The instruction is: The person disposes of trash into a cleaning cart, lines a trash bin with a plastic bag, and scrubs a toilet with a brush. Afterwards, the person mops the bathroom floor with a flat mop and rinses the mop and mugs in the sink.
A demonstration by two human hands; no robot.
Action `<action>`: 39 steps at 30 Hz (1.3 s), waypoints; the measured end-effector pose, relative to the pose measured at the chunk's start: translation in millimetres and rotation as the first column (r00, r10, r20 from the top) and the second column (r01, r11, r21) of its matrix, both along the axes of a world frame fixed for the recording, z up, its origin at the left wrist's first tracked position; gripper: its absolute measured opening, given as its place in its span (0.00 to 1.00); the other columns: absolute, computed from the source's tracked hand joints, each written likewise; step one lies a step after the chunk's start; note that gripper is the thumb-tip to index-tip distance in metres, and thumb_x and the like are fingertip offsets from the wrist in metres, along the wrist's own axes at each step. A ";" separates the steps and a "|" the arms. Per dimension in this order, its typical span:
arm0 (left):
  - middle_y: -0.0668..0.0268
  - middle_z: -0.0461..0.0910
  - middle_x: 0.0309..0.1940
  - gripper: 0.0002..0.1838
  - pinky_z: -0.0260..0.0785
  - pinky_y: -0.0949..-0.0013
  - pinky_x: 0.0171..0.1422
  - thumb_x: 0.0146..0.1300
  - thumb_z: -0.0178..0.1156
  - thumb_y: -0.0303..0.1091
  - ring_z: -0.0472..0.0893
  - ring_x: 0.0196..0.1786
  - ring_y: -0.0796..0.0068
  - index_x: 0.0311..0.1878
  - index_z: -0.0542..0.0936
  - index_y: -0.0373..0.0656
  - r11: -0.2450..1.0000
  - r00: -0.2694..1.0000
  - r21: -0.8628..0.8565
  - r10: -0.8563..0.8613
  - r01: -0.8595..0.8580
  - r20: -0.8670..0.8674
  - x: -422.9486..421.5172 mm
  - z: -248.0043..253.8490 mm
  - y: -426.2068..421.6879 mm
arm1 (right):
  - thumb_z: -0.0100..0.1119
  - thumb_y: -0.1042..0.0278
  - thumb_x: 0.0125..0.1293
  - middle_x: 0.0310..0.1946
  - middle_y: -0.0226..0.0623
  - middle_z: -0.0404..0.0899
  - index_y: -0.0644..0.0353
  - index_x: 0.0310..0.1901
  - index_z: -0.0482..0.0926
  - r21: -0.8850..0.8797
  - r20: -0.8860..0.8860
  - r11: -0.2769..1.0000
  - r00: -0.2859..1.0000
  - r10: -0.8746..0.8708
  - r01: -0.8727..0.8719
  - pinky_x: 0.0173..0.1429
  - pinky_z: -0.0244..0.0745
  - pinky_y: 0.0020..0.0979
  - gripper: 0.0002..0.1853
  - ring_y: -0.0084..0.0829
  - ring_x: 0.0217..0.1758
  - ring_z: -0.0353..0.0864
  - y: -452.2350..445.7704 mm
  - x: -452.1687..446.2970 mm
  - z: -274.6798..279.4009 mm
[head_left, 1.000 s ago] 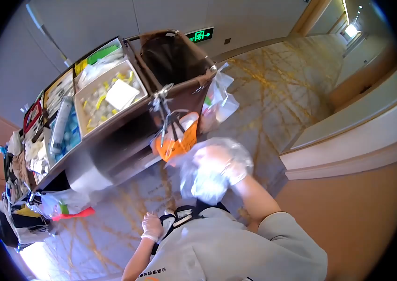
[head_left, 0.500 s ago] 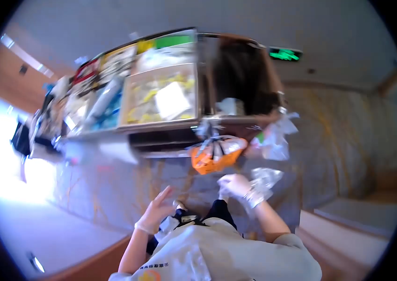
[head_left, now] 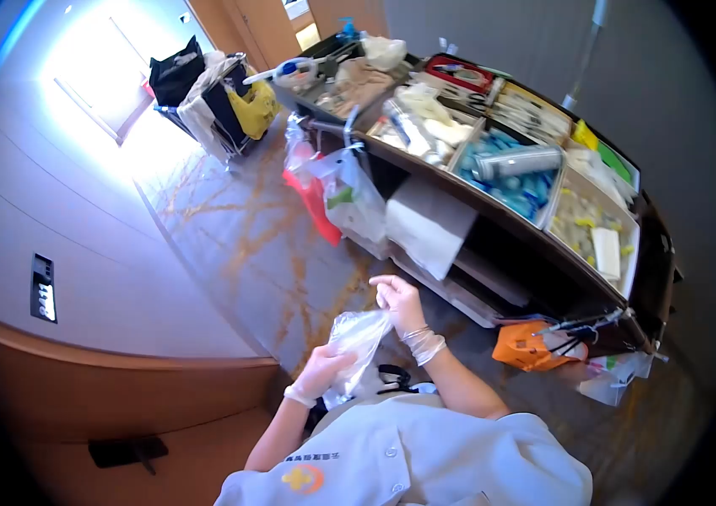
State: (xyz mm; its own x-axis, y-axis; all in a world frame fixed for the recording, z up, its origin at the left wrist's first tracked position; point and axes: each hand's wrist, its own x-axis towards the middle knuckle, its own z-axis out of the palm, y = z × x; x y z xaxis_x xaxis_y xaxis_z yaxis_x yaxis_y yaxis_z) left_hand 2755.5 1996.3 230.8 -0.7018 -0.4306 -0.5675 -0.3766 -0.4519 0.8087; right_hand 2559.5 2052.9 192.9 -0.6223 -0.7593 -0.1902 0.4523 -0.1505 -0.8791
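My left hand (head_left: 322, 371), in a clear glove, is closed on a crumpled clear plastic bag (head_left: 359, 337) in front of my body. At the bag's upper right edge is my right hand (head_left: 398, 305), also gloved, with the index finger stretched out and the other fingers curled; whether it pinches the bag's edge is hard to tell. Beyond my hands stands a long housekeeping cart (head_left: 493, 202). A white sheet (head_left: 429, 223) hangs from its side. Its trays hold blue packets (head_left: 514, 190), a spray can (head_left: 518, 162) and yellow-capped bottles (head_left: 581, 215).
An orange bag (head_left: 531, 347) hangs at the cart's right end, and white and red bags (head_left: 349, 194) at its left. A second cart (head_left: 223, 105) with a yellow bag stands at the upper left. A wall with a room sign (head_left: 44, 288) runs along the left.
The view has swung left, so the cart now lies to the right. My hands have come together, and the clear bag, earlier around my right hand, is now in my left.
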 end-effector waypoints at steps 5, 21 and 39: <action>0.67 0.80 0.33 0.11 0.70 0.76 0.42 0.56 0.53 0.24 0.78 0.35 0.80 0.41 0.79 0.33 0.956 0.960 -0.095 0.270 -0.277 -0.075 63.4 7.3 -119.9 | 0.53 0.68 0.57 0.36 0.46 0.80 0.61 0.37 0.80 0.404 -0.531 0.914 0.805 0.264 -0.033 0.48 0.73 0.35 0.09 0.43 0.41 0.79 -98.7 5.5 -37.2; 0.64 0.79 0.33 0.08 0.71 0.72 0.43 0.57 0.51 0.24 0.78 0.36 0.74 0.37 0.78 0.36 0.848 0.868 -0.186 0.491 -0.497 -0.080 4.4 11.4 -392.8 | 0.51 0.64 0.57 0.44 0.47 0.78 0.56 0.41 0.81 0.980 0.120 -0.162 0.308 0.944 0.116 0.55 0.69 0.37 0.13 0.45 0.52 0.75 -397.7 -190.5 -162.8; 0.59 0.76 0.44 0.18 0.73 0.69 0.48 0.65 0.46 0.39 0.77 0.45 0.70 0.49 0.72 0.34 0.813 0.729 0.162 -0.389 0.559 -0.564 -370.8 194.6 -666.7 | 0.49 0.59 0.59 0.45 0.42 0.78 0.55 0.44 0.80 0.985 0.133 -0.171 0.761 0.635 -0.030 0.58 0.64 0.39 0.16 0.43 0.54 0.73 -369.0 -151.7 -159.7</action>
